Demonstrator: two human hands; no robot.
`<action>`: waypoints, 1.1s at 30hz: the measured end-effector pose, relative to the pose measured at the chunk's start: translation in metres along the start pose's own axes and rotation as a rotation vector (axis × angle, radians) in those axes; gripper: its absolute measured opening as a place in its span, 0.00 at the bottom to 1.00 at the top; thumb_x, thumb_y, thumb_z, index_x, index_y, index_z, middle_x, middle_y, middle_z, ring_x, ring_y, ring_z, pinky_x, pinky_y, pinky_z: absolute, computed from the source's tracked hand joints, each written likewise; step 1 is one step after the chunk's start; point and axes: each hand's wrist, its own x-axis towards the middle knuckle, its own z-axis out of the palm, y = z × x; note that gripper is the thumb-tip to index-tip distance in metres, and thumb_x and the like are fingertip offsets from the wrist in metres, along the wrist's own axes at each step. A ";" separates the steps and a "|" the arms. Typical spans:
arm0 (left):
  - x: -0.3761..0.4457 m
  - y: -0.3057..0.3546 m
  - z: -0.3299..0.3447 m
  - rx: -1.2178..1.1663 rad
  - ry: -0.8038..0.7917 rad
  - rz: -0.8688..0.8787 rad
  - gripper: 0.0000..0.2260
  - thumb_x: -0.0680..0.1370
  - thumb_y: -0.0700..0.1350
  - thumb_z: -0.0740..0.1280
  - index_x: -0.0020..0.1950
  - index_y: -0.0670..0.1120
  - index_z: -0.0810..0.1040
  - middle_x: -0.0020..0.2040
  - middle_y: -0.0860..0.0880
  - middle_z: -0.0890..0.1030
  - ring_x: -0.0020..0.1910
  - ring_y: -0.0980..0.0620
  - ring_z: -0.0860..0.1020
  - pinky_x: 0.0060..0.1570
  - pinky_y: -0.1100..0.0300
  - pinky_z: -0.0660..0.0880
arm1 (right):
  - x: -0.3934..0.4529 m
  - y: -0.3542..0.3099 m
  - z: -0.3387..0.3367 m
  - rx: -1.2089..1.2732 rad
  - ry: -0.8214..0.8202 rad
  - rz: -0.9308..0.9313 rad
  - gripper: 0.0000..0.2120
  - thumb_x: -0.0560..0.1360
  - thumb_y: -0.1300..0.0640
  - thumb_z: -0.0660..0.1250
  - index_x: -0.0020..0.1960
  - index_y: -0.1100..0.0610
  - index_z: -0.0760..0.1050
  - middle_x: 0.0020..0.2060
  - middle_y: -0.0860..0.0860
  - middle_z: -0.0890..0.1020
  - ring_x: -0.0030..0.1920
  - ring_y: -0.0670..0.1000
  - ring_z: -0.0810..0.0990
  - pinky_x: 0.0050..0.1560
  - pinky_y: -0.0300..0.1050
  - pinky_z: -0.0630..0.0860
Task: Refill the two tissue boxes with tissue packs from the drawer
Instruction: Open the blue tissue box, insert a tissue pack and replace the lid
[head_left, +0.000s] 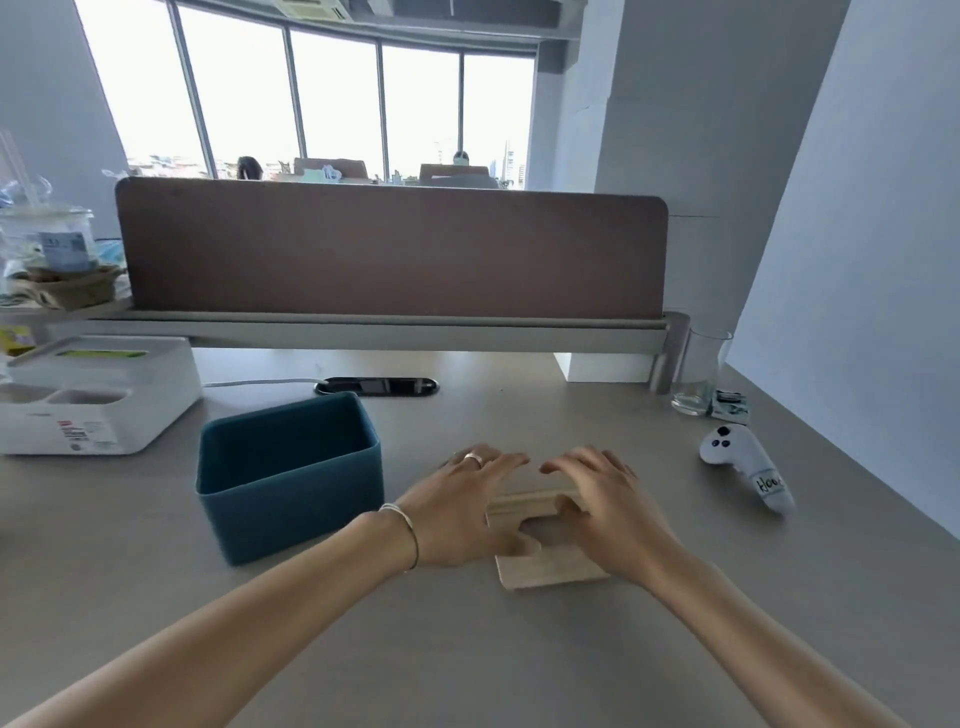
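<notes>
Both forearms reach over the grey counter (675, 649); left hand (457, 512) and right hand (605, 512) rest spread, gripping nothing, on a wooden lid (550, 571) beside the lidless teal tissue box (291, 480). White controller (748, 467) reads "Hoo".

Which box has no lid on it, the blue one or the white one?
The blue box beside the left hand. Its top is wide open and it looks empty; the white box farther left has its top on.

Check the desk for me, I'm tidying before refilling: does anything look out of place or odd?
Only the pale wooden lid stands out: it lies on the grey desk under both hands, left and right, off the open, empty blue rectangular tissue box. Nothing looks spilled or damaged.
</notes>
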 end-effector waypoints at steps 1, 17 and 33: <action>0.000 0.002 -0.009 0.043 0.073 -0.001 0.41 0.72 0.70 0.67 0.79 0.59 0.55 0.76 0.51 0.65 0.76 0.49 0.63 0.71 0.53 0.66 | 0.005 -0.006 -0.006 -0.003 0.019 -0.009 0.18 0.77 0.53 0.63 0.66 0.46 0.73 0.62 0.44 0.75 0.64 0.50 0.72 0.61 0.48 0.70; -0.128 -0.120 -0.145 0.239 0.555 -0.408 0.26 0.79 0.54 0.65 0.77 0.53 0.66 0.73 0.51 0.71 0.73 0.48 0.67 0.70 0.55 0.64 | 0.106 -0.239 0.014 0.109 0.085 -0.396 0.24 0.77 0.46 0.64 0.72 0.45 0.67 0.68 0.44 0.75 0.68 0.50 0.72 0.69 0.50 0.67; -0.327 -0.261 -0.169 0.217 0.504 -0.996 0.31 0.74 0.59 0.68 0.76 0.52 0.68 0.72 0.45 0.72 0.72 0.43 0.68 0.69 0.50 0.67 | 0.116 -0.467 0.122 0.234 -0.258 -0.645 0.27 0.73 0.48 0.64 0.72 0.47 0.69 0.67 0.52 0.76 0.67 0.55 0.73 0.64 0.52 0.72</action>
